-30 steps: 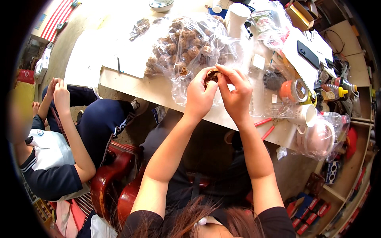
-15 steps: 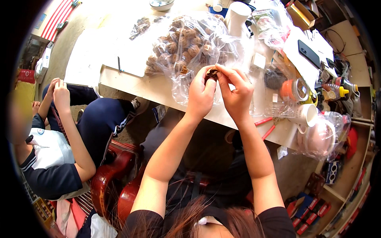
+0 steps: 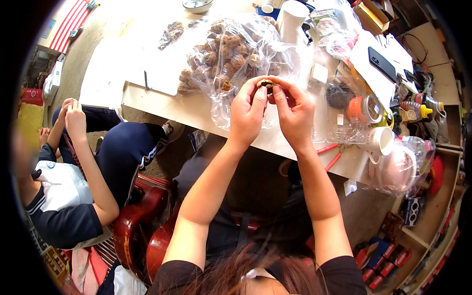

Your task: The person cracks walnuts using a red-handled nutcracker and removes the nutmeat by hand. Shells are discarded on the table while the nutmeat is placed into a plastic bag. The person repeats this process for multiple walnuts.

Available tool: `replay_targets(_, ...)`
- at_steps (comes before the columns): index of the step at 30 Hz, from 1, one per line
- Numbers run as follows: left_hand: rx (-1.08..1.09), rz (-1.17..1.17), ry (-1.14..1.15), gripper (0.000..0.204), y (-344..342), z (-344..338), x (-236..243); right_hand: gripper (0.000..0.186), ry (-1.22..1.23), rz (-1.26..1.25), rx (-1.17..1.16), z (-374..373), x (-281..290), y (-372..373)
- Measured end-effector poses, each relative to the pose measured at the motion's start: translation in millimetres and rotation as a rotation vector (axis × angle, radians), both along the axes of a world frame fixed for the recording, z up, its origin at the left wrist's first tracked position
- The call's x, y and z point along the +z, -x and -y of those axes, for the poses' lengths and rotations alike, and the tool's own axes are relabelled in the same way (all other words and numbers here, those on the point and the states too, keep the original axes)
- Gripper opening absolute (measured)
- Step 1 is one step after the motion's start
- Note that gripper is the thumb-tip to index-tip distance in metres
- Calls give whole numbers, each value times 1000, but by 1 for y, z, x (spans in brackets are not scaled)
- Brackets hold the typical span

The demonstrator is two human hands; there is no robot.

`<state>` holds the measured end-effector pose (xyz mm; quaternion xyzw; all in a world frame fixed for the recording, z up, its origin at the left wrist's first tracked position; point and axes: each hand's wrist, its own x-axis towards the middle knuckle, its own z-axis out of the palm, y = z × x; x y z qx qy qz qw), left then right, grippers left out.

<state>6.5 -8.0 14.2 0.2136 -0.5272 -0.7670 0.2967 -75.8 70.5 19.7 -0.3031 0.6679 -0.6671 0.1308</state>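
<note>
Above the table's near edge, my left hand [image 3: 248, 112] and my right hand [image 3: 297, 113] meet, fingertips and thumbs closed around a small cracked brown walnut [image 3: 265, 83], partly hidden by the fingers. Just beyond them lies a crumpled clear plastic bag [image 3: 226, 54] of several walnuts. Red-handled pliers [image 3: 332, 162] lie at the table edge, right of my right forearm. Clear plastic containers [image 3: 338, 129] and an orange jar with a metal lid [image 3: 358, 108] stand to the right of my hands.
Another person [image 3: 69, 196] sits left, hands [image 3: 75, 117] together, beside red wooden chairs [image 3: 129, 235]. The table [image 3: 167, 110] bears papers, a bowl [image 3: 197, 4], white rolls [image 3: 290, 22], a phone [image 3: 381, 64], a mug [image 3: 381, 140] and bagged items. Shelves [image 3: 418, 236] line the right.
Both my thumbs have shifted upward onto the walnut, showing more of its pale broken top, and my hands sit slightly higher in view. The other person has barely moved.
</note>
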Motion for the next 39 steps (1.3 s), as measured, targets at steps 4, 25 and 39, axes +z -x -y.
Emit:
replay_targets(4, 176, 83, 449, 23, 3, -2, -6, 17, 4, 75, 1, 2, 5, -5)
replay_targets(25, 200, 259, 780, 23, 1, -4, 0, 17, 107, 565, 113, -2, 4, 3)
replay_targets(39, 128, 206, 474, 14, 1, -6, 2, 18, -53, 252, -1, -2, 0, 6)
